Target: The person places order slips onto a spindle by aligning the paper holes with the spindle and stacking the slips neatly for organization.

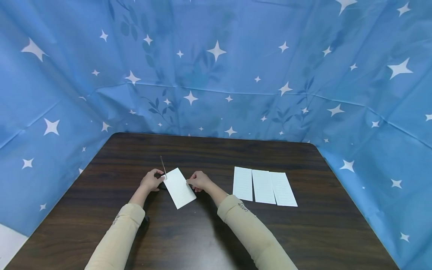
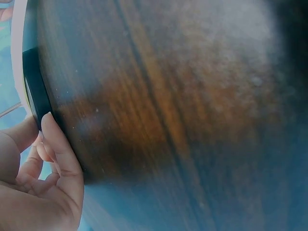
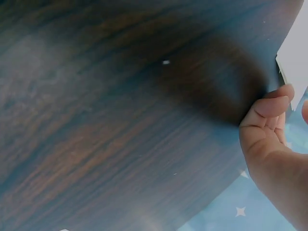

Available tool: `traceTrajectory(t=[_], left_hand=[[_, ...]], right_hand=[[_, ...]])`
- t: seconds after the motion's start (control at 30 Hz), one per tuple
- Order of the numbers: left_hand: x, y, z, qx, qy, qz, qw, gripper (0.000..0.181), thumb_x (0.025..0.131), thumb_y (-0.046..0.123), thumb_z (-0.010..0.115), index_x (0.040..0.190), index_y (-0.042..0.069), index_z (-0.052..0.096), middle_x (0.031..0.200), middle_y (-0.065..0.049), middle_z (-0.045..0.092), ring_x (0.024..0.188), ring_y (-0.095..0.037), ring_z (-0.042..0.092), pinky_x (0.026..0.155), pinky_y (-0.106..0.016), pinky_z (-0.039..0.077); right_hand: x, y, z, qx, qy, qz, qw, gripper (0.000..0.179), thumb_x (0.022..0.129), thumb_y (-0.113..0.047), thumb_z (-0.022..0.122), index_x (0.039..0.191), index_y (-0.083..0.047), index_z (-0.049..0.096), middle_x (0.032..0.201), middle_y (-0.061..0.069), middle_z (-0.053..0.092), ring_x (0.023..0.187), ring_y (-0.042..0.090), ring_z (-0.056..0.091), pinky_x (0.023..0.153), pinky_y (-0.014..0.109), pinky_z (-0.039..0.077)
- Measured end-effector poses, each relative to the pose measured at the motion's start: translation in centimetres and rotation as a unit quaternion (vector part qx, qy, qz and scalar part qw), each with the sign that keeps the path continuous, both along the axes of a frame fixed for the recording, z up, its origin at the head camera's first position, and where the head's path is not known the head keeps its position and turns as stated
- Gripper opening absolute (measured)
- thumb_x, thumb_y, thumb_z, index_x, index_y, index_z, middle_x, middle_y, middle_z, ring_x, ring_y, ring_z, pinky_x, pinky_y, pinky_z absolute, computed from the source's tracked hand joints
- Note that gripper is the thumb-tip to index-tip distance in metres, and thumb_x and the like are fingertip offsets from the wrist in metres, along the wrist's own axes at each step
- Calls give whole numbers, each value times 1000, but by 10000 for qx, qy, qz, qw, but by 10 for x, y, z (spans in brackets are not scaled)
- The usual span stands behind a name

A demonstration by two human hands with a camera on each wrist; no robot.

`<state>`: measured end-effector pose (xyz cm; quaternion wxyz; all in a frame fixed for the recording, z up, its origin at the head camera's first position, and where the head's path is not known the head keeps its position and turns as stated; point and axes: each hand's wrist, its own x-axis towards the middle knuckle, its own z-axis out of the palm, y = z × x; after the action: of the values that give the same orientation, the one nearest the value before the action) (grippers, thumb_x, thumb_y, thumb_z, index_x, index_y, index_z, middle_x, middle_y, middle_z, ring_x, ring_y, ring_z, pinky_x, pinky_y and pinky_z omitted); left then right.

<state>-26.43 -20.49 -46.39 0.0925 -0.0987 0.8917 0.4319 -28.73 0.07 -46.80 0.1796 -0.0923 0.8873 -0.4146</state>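
Currently my left hand (image 1: 152,181) is clamped, thumb over fingers, on the left edge of a white sheet (image 1: 179,189) with a dark slab (image 2: 36,86) against its underside. My right hand (image 1: 200,181) pinches the sheet's right edge. Thin rod (image 1: 163,165) rises at a slant beside my left thumb. Sheet sits between both hands over dark wood table (image 1: 209,153). Farther right: three lined papers (image 1: 263,186), side by side. Beyond: starry blue curtain (image 1: 202,75).

starry blue curtain (image 1: 236,116), dark wood-grain table (image 1: 337,225)
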Motion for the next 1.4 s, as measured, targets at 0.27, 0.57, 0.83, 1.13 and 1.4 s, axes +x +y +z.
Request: traceTrajectory(t=[0.27,0.57,0.83,1.13,1.4], left_hand=[[-2,3,-3,67,-23,-10,10000,29,96,12,51,120,-4,48,93,-18,46,65,-16,49,60,-28,59],[1,-1,1,52,6,-21,10000,30,96,11,49,121,-6,46,88,-16,43,66,-18,47,62,-32,60],[3,2,1,4,-5,15,10000,29,96,12,50,120,-5,47,83,-12,43,59,-14,46,61,-30,59],[3,1,-1,3,-43,36,10000,30,96,12,51,121,-4,47,87,-15,45,60,-14,49,61,-30,59],[-1,0,-5,47,-20,135,9999,29,96,12,51,121,-4,48,81,-11,43,60,-15,47,60,-28,59]], right_hand=[[12,19,14,-156,105,273,9995,17,93,-17,56,86,-1,57,61,9,58,47,12,51,44,21,45],[14,32,16,-527,79,614,9967,16,94,-15,54,91,1,57,65,11,60,48,10,51,44,19,44],[18,46,19,-376,282,1004,9938,16,94,-13,53,91,2,58,66,13,61,51,11,55,45,19,44],[21,61,20,-423,319,1132,9922,16,94,-12,53,94,3,59,67,12,60,52,11,54,47,20,46],[25,74,20,-688,246,1309,9887,17,94,-10,52,96,5,58,70,16,61,53,14,56,51,23,52]])
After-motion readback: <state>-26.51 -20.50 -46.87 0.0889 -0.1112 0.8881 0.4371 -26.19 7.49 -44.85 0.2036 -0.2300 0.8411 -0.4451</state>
